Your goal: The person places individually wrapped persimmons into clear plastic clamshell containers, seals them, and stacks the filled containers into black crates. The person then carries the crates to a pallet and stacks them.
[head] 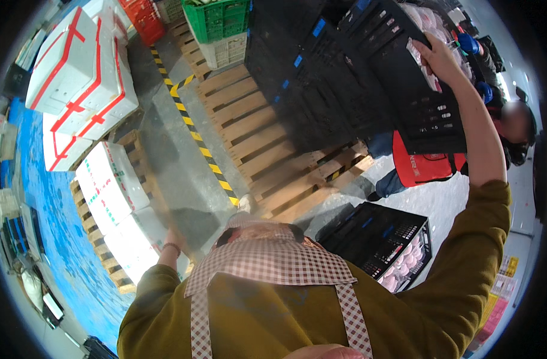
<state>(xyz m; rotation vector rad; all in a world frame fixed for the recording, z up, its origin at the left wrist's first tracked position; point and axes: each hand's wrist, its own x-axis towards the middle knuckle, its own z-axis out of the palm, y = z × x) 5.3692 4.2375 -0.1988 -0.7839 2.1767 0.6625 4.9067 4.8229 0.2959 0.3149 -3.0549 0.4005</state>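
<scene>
My right hand [438, 58] reaches up and grips the top black plastic crate [390, 54] at the handle opening in its end wall. Pale pinkish packs show through that opening, and clear-wrapped packs [419, 15] fill the crate's top. Below it stands a tall stack of black crates [300, 85], some with blue tape marks. My left hand [174, 238] hangs low at my side, next to a stack of white boxes [143, 222]. It is blurred, so its fingers cannot be made out.
Under the crates lies a wooden pallet [251, 116]. Another black crate [376, 238] with pink packs stands near my right side. A co-worker's blue glove [468, 43] and a red apron [410, 166] are beyond the stack. Red-taped foam boxes [85, 80], a green crate [217, 20] and striped floor tape [195, 134] lie left.
</scene>
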